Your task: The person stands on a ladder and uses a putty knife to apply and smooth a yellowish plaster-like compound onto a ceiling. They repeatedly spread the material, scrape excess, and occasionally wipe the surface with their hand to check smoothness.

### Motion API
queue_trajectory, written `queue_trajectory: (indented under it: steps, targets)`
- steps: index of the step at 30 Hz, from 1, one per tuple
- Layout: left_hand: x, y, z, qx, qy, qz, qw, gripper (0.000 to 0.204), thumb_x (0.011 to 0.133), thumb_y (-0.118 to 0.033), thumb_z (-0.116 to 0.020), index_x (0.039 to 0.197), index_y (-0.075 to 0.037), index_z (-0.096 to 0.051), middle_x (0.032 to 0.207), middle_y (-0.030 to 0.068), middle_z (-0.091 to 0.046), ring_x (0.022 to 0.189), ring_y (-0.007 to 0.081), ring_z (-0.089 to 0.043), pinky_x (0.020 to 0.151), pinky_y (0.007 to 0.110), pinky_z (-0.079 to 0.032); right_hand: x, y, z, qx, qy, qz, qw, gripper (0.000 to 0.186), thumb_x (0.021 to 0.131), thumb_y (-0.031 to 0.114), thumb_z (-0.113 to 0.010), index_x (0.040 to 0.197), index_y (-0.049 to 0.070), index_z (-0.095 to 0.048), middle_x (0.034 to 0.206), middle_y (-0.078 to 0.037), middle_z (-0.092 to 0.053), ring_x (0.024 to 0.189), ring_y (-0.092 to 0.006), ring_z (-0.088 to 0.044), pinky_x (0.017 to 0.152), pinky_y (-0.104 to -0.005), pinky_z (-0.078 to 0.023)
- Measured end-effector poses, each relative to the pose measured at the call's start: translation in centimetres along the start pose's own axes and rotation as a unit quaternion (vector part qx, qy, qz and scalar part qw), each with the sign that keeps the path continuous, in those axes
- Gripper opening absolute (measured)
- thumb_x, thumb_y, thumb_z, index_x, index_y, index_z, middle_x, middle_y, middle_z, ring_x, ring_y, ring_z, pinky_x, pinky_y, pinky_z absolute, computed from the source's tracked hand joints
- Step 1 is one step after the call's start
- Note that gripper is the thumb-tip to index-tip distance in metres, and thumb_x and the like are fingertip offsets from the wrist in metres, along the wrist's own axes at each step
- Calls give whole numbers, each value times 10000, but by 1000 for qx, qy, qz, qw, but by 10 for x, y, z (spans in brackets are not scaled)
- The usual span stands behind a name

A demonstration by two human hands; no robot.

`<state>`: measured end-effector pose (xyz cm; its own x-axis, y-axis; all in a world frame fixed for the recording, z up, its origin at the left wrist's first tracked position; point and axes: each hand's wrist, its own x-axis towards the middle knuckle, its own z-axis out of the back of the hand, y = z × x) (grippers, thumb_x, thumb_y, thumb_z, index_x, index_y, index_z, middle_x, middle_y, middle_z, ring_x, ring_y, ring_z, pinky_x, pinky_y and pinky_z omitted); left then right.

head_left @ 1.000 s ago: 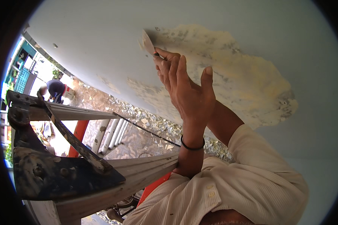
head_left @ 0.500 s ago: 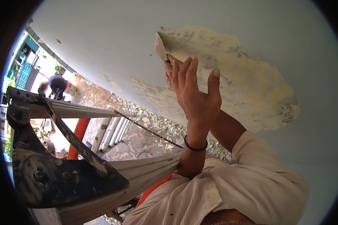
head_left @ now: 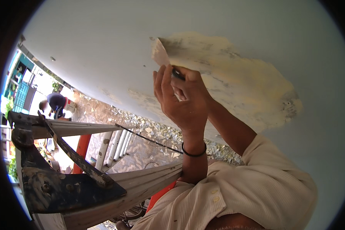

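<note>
A putty knife's broad blade (head_left: 160,51) rests against the pale wall (head_left: 103,50) at the upper-left end of a rough, cream filler patch (head_left: 253,80). My right hand (head_left: 193,84) is closed on the knife's black handle (head_left: 179,75). In front of it, my left hand (head_left: 178,109), with a dark band at its wrist, has its fingers extended and apart, tips at the base of the blade; its thumb is mostly hidden. My left forearm lies beside a grimy metal ladder (head_left: 142,174).
Below left, another person (head_left: 56,101) bends by a white bucket (head_left: 68,104). Flakes of debris (head_left: 142,122) cover the paving beside the wall, near red bars (head_left: 82,147) and another ladder (head_left: 113,147). A dark bracket (head_left: 65,191) fills the lower left.
The blade has shifted slightly left and down since half a second ago. My left hand's fingers have slid left and its thumb has tucked behind, so the black handle in my right hand now shows.
</note>
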<state>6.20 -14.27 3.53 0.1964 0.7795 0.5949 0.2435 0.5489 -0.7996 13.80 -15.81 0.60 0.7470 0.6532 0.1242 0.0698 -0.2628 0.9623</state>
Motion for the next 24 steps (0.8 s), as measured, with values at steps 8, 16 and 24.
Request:
queue_trajectory:
  steps: [8,16,24]
  targets:
    - [-9,-1,-8,-91,116,45,988,495,1007,-200,-780,1415,41,-636,1408,206,-663,1367,328,-612,1207,540,-433,-189,0,130,-96,-149,-56,983,366,1116,164,-581,1446,9,-558,917,-28,-616,637,-62,-535,509,-246,-409]
    - [-32,22,-49,83,356,-171,915,1004,929,-468,-806,1722,-165,-270,1796,237,-35,1642,495,-45,1275,704,-200,-274,4,138,-72,-331,-58,939,201,1067,131,-660,1223,5,-640,771,14,-567,520,-44,-487,433,-237,-372]
    - [-25,36,-90,53,279,-140,948,1085,1019,-628,-627,1730,-68,-28,1782,279,10,1640,498,11,1301,670,-114,-338,18,120,-71,-425,-49,901,120,1055,142,-672,1044,27,-637,718,11,-570,484,-50,-473,410,-245,-355]
